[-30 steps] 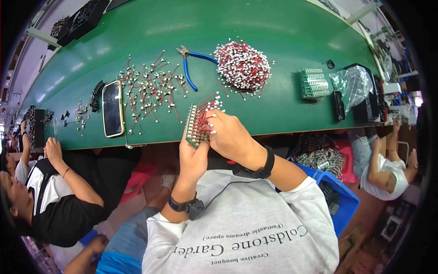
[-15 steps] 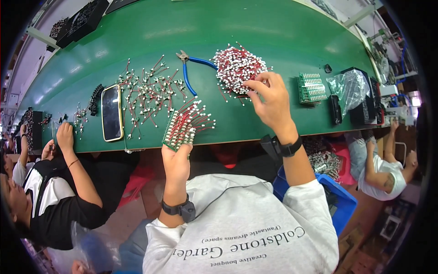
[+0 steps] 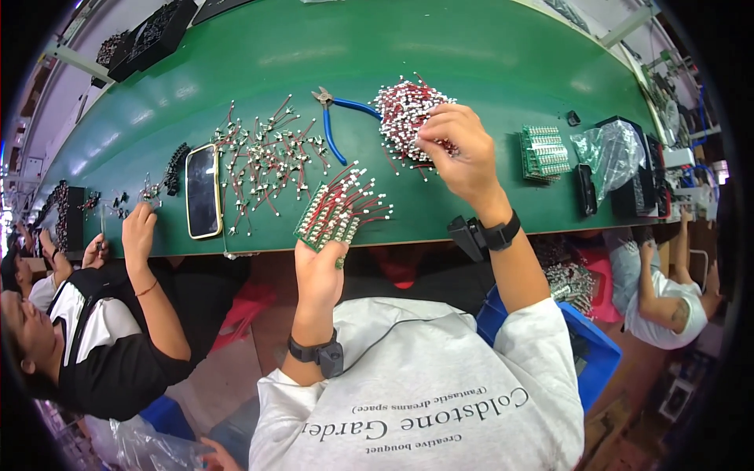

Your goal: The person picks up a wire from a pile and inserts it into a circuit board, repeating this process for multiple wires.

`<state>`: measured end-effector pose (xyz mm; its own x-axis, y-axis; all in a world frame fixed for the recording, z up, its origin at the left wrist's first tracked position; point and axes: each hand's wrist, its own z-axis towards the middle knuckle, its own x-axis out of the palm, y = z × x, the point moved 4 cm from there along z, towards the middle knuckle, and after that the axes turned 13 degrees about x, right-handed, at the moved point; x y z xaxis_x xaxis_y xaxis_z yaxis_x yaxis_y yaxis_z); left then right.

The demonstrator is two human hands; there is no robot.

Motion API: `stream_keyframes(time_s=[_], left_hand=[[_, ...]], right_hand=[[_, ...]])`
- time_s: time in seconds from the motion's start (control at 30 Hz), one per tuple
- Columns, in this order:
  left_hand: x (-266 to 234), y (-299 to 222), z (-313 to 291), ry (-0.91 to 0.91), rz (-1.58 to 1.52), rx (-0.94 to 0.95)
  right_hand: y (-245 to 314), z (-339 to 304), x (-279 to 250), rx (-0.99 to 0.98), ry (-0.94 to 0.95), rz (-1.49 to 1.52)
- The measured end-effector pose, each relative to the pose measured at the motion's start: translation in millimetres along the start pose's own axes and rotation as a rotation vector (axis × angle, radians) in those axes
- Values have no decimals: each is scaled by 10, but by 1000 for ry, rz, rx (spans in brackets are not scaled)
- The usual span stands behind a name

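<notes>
1. Black-screened phone (image 3: 204, 192) in a pale case, well left of the blue-handled pliers (image 3: 327, 104).
2. Loose red-wired bits (image 3: 271, 157) scattered all over, between the phone and the pliers.
3. Left hand (image 3: 320, 275), on the near side of the pliers, is pinching a green circuit board (image 3: 326, 220), thumb over its near edge. Red wires (image 3: 353, 188) with white ends stick up from it.
4. Big wire pile (image 3: 404, 118) just right of the pliers.
5. Right hand (image 3: 465, 153), further right of the pliers, is at that pile, fingers curled toward the thumb. Honestly can't tell if they're pinching a wire.
6. Stack of green boards (image 3: 544, 154), well right of the pliers.
</notes>
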<state>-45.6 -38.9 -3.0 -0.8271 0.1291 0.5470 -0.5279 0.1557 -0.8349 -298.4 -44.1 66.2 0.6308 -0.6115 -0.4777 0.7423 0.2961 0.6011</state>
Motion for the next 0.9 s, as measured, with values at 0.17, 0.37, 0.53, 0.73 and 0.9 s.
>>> stream_keyframes(time_s=[0.17,0.37,0.53,0.73,0.9], left_hand=[[79,37,26,45,-66,-26],[65,66,17,74,-24,1],[167,86,18,169,-4,16],[118,166,-9,205,41,39],[124,164,-13,195,52,65]], right_hand=[[-17,14,0,174,-21,246],[669,-528,282,454,358,417],[652,-659,564,467,402,359],[655,-647,680,508,380,354],[661,-660,722,523,373,328]])
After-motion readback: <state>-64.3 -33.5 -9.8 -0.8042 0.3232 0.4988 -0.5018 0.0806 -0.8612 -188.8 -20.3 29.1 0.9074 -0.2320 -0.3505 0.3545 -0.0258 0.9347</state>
